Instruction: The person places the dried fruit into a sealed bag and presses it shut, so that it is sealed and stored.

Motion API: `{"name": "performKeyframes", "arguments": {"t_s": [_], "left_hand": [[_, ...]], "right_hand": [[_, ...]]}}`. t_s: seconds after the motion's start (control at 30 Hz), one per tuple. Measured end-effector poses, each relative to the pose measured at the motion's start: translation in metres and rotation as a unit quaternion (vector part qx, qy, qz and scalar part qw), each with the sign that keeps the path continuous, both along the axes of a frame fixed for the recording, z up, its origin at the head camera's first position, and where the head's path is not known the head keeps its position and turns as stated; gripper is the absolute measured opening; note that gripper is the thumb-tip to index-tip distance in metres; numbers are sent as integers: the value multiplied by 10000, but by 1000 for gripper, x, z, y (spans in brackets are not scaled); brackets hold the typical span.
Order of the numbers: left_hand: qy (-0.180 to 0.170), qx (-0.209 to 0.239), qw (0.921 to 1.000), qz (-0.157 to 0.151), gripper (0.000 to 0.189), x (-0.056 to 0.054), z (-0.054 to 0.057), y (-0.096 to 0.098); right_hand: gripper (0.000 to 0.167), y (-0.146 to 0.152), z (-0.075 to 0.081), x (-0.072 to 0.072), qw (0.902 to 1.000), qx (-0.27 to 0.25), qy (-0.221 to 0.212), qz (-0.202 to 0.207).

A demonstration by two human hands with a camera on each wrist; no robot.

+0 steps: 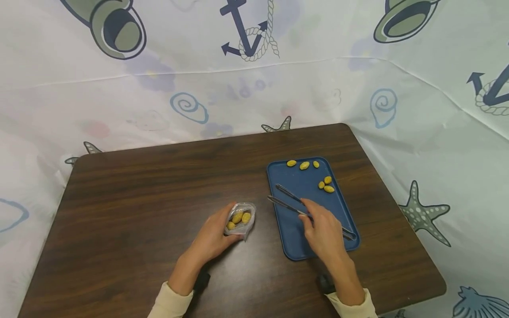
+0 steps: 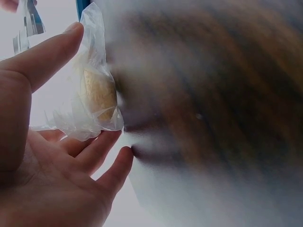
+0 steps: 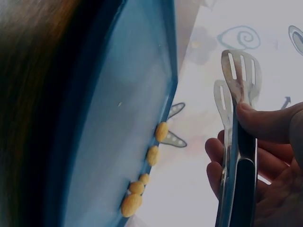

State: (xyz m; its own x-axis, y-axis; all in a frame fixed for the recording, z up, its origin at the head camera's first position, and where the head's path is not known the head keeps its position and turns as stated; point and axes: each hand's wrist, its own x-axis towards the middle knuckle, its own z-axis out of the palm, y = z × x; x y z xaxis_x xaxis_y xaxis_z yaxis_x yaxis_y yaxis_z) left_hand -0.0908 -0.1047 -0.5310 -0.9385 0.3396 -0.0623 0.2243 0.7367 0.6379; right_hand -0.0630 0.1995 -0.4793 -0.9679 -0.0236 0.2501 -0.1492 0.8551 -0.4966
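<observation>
- Metal tongs with dark handle grips (image 1: 308, 212) lie across the flat blue rectangular plastic tray (image 1: 338, 207), tips toward the tray's left edge, arms spread apart.
- Right hand (image 1: 324, 232) grips the tongs at mid-length; in the right wrist view the thumb (image 3: 258, 120) presses on the upper arm and the fingers curl under the lower arm (image 3: 222, 156).
- Slotted tong tips (image 3: 239, 78) hold nothing.
- Left hand (image 1: 212, 236) holds a small clear plastic bag (image 1: 240, 218) on the dark brown wood-grain surface (image 1: 139, 198), just left of the tray and apart from it.
- Left wrist view: the thumb (image 2: 45, 56) and fingers (image 2: 102, 151) pinch the bag (image 2: 92, 90) from both sides.
- Bag contents: several small yellow oval pieces (image 1: 238, 217).
- Tray contents: three loose yellow oval pieces (image 1: 304, 164) along the far rim, plus three more (image 1: 326, 184) clustered near the right side, well clear of the tong tips.
- White sheet printed with anchors and starfish (image 1: 254, 79) hangs behind and around the surface.
</observation>
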Motion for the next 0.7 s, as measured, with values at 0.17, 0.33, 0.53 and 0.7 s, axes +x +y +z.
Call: {"name": "performKeyframes", "arguments": {"t_s": [0.17,0.33,0.53,0.7], "left_hand": [[-85,-37,10000,12,95,0,1,0],[-96,-46,9999,9,95,0,1,0],[-69,-22,10000,3,95,-1,1,1],[-37,-22,10000,-7,94,-1,1,0]], "right_hand": [[42,3,-3,0,9997,115,226,-71],[43,8,-7,-1,9997,24,194,-174],[45,14,-9,-1,9993,-61,53,-369],[46,20,-11,-2,9988,-42,-22,-490]]}}
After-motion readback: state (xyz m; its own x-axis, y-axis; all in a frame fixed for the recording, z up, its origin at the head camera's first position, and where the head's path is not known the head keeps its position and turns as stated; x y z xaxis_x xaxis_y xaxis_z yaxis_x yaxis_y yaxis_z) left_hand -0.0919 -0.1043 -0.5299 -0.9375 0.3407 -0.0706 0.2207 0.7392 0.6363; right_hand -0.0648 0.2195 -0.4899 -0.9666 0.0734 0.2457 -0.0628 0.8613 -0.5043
